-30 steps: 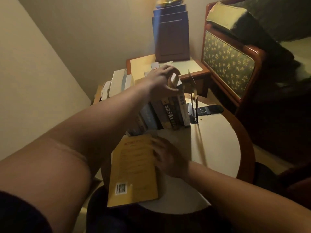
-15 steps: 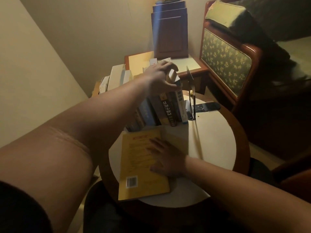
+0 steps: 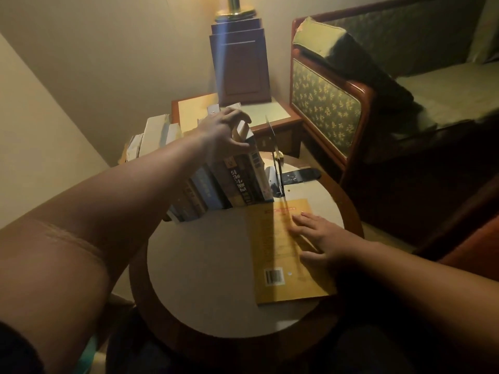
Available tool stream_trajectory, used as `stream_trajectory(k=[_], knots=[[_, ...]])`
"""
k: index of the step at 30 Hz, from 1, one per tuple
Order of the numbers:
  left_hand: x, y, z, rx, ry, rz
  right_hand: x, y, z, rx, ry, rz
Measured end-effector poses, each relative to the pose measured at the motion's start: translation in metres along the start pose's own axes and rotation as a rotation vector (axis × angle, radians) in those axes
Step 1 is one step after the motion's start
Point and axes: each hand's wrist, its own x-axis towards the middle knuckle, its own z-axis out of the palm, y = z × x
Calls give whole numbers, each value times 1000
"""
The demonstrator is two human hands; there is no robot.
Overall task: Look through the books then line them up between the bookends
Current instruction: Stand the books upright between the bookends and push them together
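A row of upright books [image 3: 237, 182] leans left on the round table [image 3: 205, 268], its right end close to a thin black metal bookend [image 3: 276, 168]. My left hand [image 3: 224, 133] reaches across and grips the tops of the rightmost books. A yellow book [image 3: 280, 255] lies flat, back cover up with a barcode, on the table's right side. My right hand [image 3: 318, 236] rests flat on it, fingers spread. The other bookend is hidden behind my left forearm.
More pale books [image 3: 154, 136] stand at the back left beyond my arm. A small side table [image 3: 272, 114] with a dark lamp base [image 3: 240, 66] stands behind. A green patterned armchair [image 3: 329, 103] is at the right.
My right hand slid the yellow book across the table from the front left to the right side. My left hand stayed on the tops of the upright books.
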Motion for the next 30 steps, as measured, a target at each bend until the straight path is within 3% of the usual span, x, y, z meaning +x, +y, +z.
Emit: stream_trajectory(k=[15, 22, 30], knots=[[2, -2, 2, 24, -2, 8, -21, 30, -18, 168, 159, 146], [3, -2, 4, 48, 12, 12, -4, 37, -38, 294, 249, 304], [4, -2, 5, 65, 9, 7, 16, 50, -57, 459, 172, 449]])
